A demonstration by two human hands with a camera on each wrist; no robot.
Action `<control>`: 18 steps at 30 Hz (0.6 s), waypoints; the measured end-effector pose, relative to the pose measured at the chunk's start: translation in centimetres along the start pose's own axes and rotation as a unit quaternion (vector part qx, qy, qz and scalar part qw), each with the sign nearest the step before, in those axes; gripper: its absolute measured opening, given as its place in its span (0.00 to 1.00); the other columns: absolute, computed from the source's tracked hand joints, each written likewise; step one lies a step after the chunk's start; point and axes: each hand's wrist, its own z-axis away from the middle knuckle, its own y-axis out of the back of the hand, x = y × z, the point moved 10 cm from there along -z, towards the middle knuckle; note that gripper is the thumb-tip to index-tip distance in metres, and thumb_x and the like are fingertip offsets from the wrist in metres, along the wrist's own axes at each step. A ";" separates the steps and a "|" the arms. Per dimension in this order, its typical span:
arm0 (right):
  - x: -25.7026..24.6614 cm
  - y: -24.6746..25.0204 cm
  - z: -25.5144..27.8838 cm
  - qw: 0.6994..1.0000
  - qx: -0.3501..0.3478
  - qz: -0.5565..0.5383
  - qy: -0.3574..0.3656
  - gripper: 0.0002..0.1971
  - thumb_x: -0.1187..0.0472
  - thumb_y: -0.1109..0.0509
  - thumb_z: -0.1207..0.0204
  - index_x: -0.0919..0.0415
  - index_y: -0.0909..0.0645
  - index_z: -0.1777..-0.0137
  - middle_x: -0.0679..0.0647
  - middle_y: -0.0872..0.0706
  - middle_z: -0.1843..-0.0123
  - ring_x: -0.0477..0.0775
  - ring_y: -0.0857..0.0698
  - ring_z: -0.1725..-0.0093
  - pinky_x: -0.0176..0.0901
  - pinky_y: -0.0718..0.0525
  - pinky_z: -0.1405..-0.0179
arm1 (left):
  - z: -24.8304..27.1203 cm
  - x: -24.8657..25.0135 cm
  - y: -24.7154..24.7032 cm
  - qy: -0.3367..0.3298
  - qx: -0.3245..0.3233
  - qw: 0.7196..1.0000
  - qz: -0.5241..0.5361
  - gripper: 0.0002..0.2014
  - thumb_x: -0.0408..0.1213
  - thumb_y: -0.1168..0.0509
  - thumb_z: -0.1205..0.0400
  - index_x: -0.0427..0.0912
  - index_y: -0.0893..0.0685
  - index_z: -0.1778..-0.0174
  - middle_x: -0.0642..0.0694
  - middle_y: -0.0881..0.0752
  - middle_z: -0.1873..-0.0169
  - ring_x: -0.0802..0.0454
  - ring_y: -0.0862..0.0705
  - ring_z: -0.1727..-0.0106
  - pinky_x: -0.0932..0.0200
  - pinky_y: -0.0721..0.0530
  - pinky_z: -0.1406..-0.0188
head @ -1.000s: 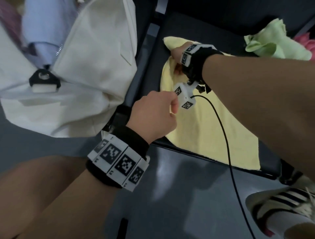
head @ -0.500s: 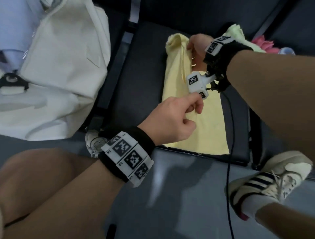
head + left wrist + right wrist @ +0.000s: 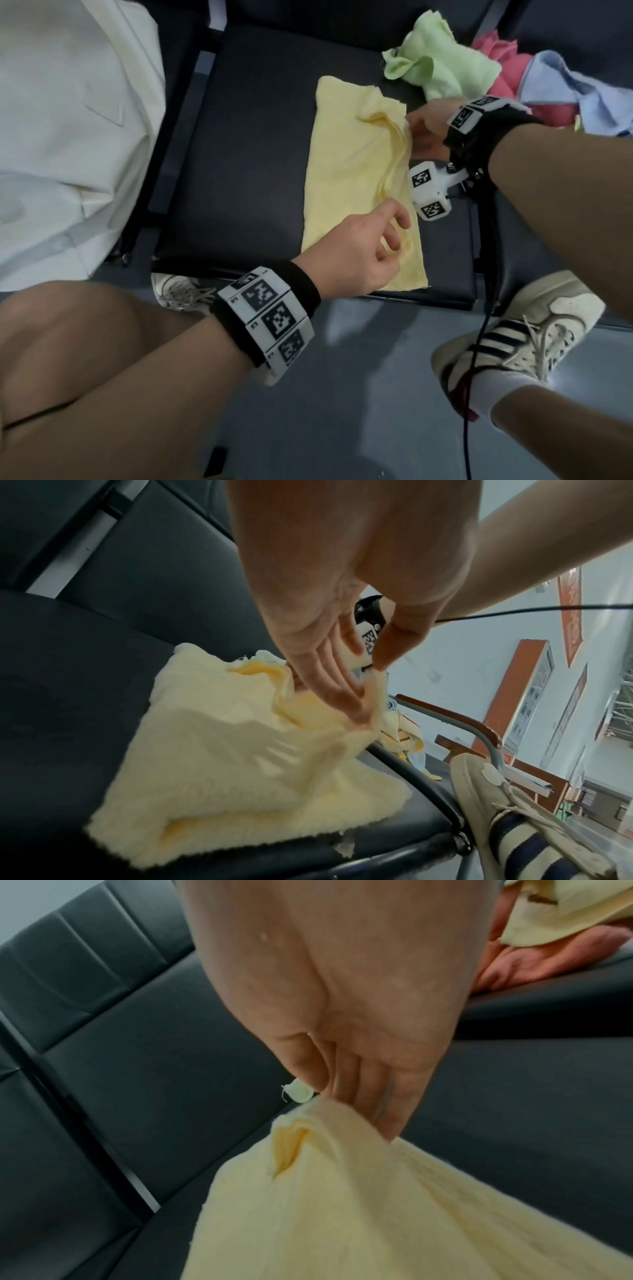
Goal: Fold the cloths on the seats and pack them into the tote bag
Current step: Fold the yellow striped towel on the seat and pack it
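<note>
A yellow cloth [image 3: 346, 164] lies folded into a long strip on the dark seat [image 3: 246, 154]. My left hand [image 3: 394, 233] is at the strip's near right edge, and in the left wrist view the left hand [image 3: 369, 693] pinches that edge of the yellow cloth [image 3: 222, 750] between thumb and fingers. My right hand [image 3: 411, 126] pinches the far right edge, lifting a small ridge. The right wrist view shows the right hand [image 3: 322, 1093] with the yellow cloth [image 3: 377, 1218] rising to its fingertips. The white tote bag [image 3: 68, 137] sits on the seat to the left.
A crumpled green cloth [image 3: 442, 65] lies at the back of the same seat. Pink [image 3: 507, 72] and light blue [image 3: 565, 89] cloths are piled on the seat to the right. My knee [image 3: 85, 342] and shoe [image 3: 513, 342] are in front of the seat edge, and a black cable [image 3: 469, 394] hangs there.
The yellow cloth has gone from a wide sheet to a narrow folded strip. Both hands have moved to its right edge and now pinch it there.
</note>
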 end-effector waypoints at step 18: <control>7.1 -9.2 13.7 0.844 -0.057 0.503 0.177 0.12 0.52 0.23 0.30 0.54 0.20 0.52 0.52 0.15 0.49 0.54 0.17 0.51 0.46 0.17 0.53 | 1.8 -4.7 -0.5 0.061 -0.010 0.923 -0.381 0.21 0.40 0.26 0.24 0.47 0.23 0.36 0.46 0.27 0.40 0.46 0.29 0.37 0.54 0.30 0.54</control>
